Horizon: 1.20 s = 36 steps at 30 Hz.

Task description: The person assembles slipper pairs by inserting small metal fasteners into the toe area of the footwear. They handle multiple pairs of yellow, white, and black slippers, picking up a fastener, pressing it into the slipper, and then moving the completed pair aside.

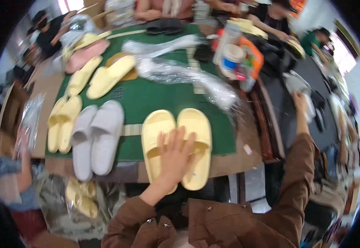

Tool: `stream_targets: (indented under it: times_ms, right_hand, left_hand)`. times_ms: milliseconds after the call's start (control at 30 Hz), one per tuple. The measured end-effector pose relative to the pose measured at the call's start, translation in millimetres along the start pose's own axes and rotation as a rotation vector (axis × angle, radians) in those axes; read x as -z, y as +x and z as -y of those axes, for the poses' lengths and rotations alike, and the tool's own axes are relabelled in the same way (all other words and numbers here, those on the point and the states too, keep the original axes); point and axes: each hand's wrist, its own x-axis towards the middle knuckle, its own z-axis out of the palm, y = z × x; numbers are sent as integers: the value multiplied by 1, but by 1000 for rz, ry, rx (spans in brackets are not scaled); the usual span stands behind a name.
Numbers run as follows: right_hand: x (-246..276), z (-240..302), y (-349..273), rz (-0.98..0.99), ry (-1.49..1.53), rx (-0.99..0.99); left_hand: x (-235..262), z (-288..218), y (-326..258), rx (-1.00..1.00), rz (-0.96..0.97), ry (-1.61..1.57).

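A pair of pale yellow slippers (197, 177) lies side by side at the table's front edge, toes pointing away from me. My left hand (176, 151) rests across both of them, fingers stretched and spread, holding neither. Far out to the right, my right hand (299, 101) has its fingers closed on a pale grey item (297, 84), perhaps a slipper; blur hides its exact kind. It lies on a dark surface (283, 115). Just left of the yellow pair sits a pair of light grey slippers (107, 140).
More yellow slippers (110, 77) and a pink slipper (87, 56) lie on the green mat (163, 101). Clear plastic bags (180, 76) stretch over its far part. A white tub (232, 60) and an orange pack (251, 56) stand at right. Other people work around the table.
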Motion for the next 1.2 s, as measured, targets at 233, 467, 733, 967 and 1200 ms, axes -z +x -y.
stream_targets:
  times_ms: [233, 467, 733, 967, 1200]
  right_hand:
    - [14, -32, -6, -158, -153, 274]
    - [51, -57, -91, 130, 215, 451]
    - [68, -84, -130, 136, 659, 292]
    - [44, -103, -72, -10, 346, 398]
    - [2, -105, -9, -92, 212, 215]
  left_hand:
    - [-10, 4, -2, 24, 10, -30]
    - [-10, 13, 2, 12, -71, -175]
    - [4, 43, 10, -49, -108, -111]
    - [2, 44, 7, -58, -143, -111]
    - [3, 42, 6, -52, -169, -61]
